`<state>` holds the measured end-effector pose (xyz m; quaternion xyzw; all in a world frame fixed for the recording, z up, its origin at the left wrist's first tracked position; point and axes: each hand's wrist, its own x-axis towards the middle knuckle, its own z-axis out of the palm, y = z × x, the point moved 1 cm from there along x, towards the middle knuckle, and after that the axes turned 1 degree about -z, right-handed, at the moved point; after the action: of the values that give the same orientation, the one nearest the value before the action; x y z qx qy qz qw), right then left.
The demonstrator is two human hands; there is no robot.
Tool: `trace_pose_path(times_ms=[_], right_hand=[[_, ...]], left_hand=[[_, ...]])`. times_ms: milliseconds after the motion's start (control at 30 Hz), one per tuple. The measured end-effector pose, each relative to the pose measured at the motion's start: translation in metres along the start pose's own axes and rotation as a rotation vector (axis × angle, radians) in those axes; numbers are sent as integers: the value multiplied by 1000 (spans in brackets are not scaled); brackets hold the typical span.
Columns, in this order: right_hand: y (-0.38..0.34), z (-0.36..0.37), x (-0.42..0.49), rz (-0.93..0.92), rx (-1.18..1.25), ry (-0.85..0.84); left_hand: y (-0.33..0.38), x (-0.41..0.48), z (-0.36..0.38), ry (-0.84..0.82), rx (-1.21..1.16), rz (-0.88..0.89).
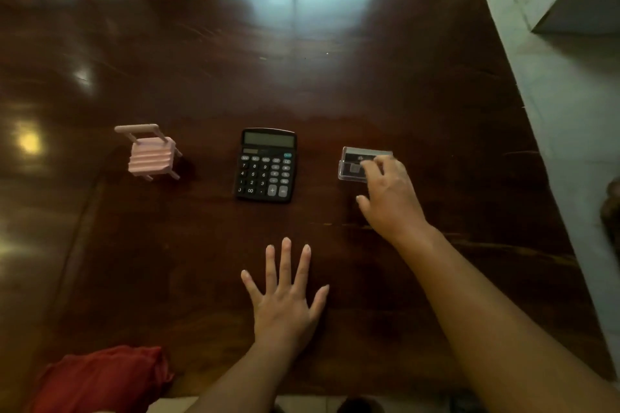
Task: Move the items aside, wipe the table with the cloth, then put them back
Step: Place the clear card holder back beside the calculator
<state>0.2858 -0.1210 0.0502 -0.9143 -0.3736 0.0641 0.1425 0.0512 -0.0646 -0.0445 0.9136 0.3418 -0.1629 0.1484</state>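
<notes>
— Since the right hand (389, 188) only curled loosely over the clear box (360, 164), right of the calculator (265, 166), could it have slipped?
— Likely; that grip wasn't visibly closed. The left hand (285, 298) lay open, flat on the surface (335, 94), and the cloth (100, 379) sat near-left.

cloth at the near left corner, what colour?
Red; the cloth shows best in the head view, bunched at the table's near-left edge.

Table (335, 84): dark wood, polished glossy, reflects light w/ visible grain. Calculator (265, 165): black matt plastic, glassy display. Small case (355, 164): clear glossy plastic. Mini chair (151, 152): pink, matt, looks like plastic. Cloth (100, 379): red fabric, soft, crumpled
</notes>
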Motion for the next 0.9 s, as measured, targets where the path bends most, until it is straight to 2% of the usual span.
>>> trace_pose_path(times_ms=[167, 200, 367, 500, 700, 900], right_hand=[[-46, -42, -73, -1, 13, -156], [-56, -55, -85, 7, 22, -187], [-103, -127, -127, 19, 47, -277], [-141, -179, -152, 15, 43, -247], [-185, -215, -191, -6, -25, -118], [-199, -201, -226, -16, -110, -198]], left_hand=[[0, 1, -75, -332, -131, -73], [-1, -3, -99, -343, -143, -89], [-17, -48, -201, -75, -219, -43], [-30, -93, -275, 57, -136, 100], [-53, -154, -334, 105, -1, 246], [-69, -193, -319, 82, -10, 235]])
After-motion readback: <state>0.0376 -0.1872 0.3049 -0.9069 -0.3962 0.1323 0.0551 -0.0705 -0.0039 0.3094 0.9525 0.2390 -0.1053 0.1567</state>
